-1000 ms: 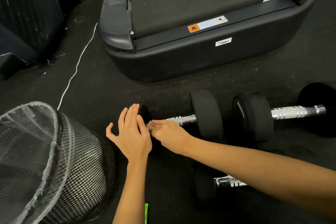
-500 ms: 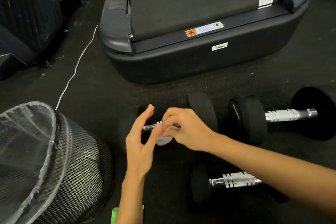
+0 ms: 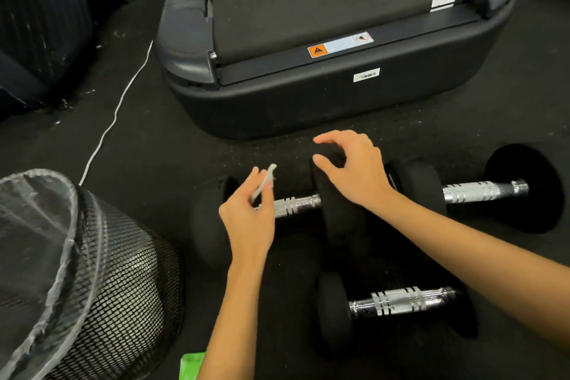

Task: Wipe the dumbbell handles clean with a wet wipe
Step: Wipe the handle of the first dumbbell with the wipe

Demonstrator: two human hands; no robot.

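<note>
The left hand [image 3: 246, 219] is pinching a limp wet wipe [image 3: 265, 182] just above the knurled handle [image 3: 296, 205] of the nearest dumbbell [image 3: 336, 210], which is lying on the dark floor [image 3: 172, 145]. The right hand [image 3: 354, 173] is hovering open over its weight disc. The dumbbell is probably heavy and prone to rolling, so steadying the disc is making sense. A treadmill [image 3: 324, 92] is standing beyond, and a mesh bin [image 3: 101, 281] is sitting by the floor's left edge.

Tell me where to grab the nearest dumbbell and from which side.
Grip the nearest dumbbell by its bare chrome handle, coming from above with the fingers wrapped across the bar. It lies flat on the floor, the handle runs left to right between its black heads, and nothing covers it.
</note>
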